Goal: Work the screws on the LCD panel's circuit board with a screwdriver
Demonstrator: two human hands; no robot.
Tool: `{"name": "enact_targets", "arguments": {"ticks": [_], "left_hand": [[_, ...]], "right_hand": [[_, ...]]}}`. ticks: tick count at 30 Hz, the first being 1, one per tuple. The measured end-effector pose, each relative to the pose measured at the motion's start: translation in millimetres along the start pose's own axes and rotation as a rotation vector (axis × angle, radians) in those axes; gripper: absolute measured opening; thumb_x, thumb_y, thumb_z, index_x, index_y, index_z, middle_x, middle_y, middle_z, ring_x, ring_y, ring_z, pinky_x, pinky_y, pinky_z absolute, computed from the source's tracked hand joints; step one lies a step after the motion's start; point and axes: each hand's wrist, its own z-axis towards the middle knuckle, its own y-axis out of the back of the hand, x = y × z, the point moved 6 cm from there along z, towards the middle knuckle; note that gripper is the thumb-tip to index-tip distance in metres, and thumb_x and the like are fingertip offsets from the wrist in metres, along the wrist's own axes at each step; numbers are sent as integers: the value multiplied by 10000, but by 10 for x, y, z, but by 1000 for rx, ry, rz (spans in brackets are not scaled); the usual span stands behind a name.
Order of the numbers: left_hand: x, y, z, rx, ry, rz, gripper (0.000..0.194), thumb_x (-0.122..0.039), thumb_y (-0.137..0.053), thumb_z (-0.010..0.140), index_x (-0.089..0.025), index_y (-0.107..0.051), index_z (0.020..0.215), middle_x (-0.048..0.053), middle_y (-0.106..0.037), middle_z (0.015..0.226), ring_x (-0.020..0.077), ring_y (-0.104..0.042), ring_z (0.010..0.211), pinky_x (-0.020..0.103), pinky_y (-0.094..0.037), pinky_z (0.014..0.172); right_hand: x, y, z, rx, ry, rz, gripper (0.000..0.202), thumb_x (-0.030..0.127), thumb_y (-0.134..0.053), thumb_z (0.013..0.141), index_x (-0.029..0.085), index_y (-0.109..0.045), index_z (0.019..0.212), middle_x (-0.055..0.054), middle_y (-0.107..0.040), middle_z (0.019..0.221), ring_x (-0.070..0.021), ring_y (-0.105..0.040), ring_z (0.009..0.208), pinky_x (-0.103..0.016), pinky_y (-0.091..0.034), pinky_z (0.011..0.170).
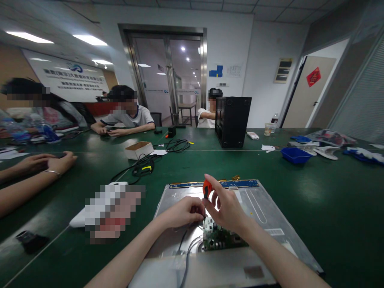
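Observation:
An orange-and-black screwdriver (207, 188) stands nearly upright in my right hand (228, 208), its handle between thumb and fingers. The tip points down at the near-left part of a green circuit board (220, 240), where my fingers hide it. My left hand (189, 211) is closed in a pinch beside the board's upper left corner; what its fingertips hold is hidden. Under both hands lies a flat metal display panel (261, 208) with a blue strip (214, 184) along its far edge. Thin grey cables (187, 258) run across the panel left of the board.
A black computer case (233, 122) stands across the green table. Behind the panel are a small cardboard box (139, 150) and coiled black cables (178, 146); a blue tray (296, 155) sits at right. A co-worker's hands (61, 163) are at left, and other people sit farther back.

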Motion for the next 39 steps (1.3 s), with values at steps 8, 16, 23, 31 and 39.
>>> {"name": "enact_targets", "arguments": {"ticks": [8,16,23,31,39], "left_hand": [[15,4,12,0,-13,3,74,-150,-625,699,-171,-617,769,-39,-577,711,139,-525,669,245,-437,668],[23,14,12,-13,-9,31,81,-181,-638,700,-171,-629,779,-32,-579,701,148,-526,665,241,-422,635],[13,27,-4,-33,1,63,102,-171,-652,714,-172,-646,816,-22,-614,733,157,-546,695,249,-434,660],[-15,13,6,-18,-2,39,66,-187,-646,713,-176,-619,772,-29,-602,715,144,-540,666,242,-438,646],[-20,19,-9,-31,-8,62,66,-189,-636,717,-177,-638,782,-27,-605,717,144,-529,666,232,-425,622]], "right_hand": [[21,5,3,-5,21,2,648,154,-494,922,234,-283,1529,-30,-700,836,-120,-588,517,-223,-448,452],[36,19,7,-34,56,-28,606,196,-518,938,245,-316,1506,1,-685,792,-112,-542,488,-224,-425,446],[39,22,15,-47,65,-37,542,245,-511,984,273,-335,1496,2,-683,828,-104,-537,492,-221,-428,445],[95,47,19,-27,81,-19,592,182,-473,955,226,-311,1522,-29,-702,849,-107,-536,485,-230,-420,434],[55,35,5,-56,57,-22,580,182,-506,945,259,-333,1494,-29,-696,894,-101,-561,511,-206,-435,438]]}}
